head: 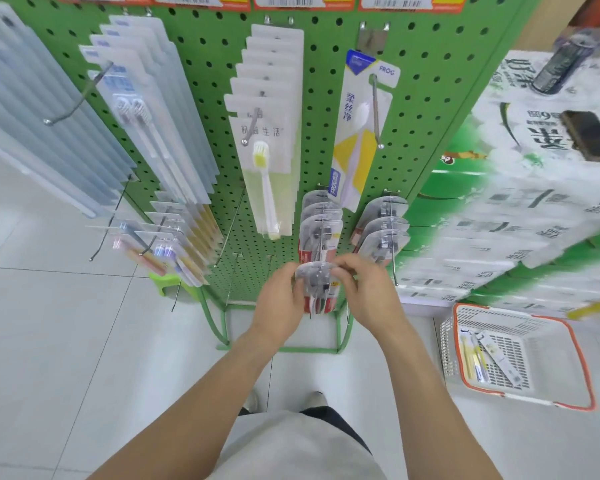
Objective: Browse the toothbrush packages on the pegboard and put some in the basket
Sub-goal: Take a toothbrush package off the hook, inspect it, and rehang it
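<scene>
Both my hands are on one item at the lower centre of the frame — a small clear blister pack with a rounded top and a red card base (317, 289), front-most on a steel peg low on the green perforated pegboard (326, 133). My left hand (279, 303) curls round the pack's left edge; my right hand (368, 292) pinches its upper right corner with thumb and forefinger. I judge the two-handed hold is there to keep the hang-hole level with the peg so the pack slides along it without snagging. Whether the pack has cleared the peg tip I cannot tell; motion blur hides the hole.

Behind it, further packs of the same kind (321, 220) hang on the same peg, with a matching row (383, 230) just to the right. Above, at centre frame, hang white carded toothbrushes with a yellow-bristled head (265, 161); right of them, a single blue, white and yellow boxed toothbrush marked FROG (357, 133).

The white slatted plastic basket with an orange rim (575, 344) sits on the floor at the lower right of the frame, well apart from my hands — placed within a turn and a reach. It already holds a few long toothbrush packages (482, 358) lying flat.

Assessment: selection in progress, the pack not yet carried across to the basket.
</scene>
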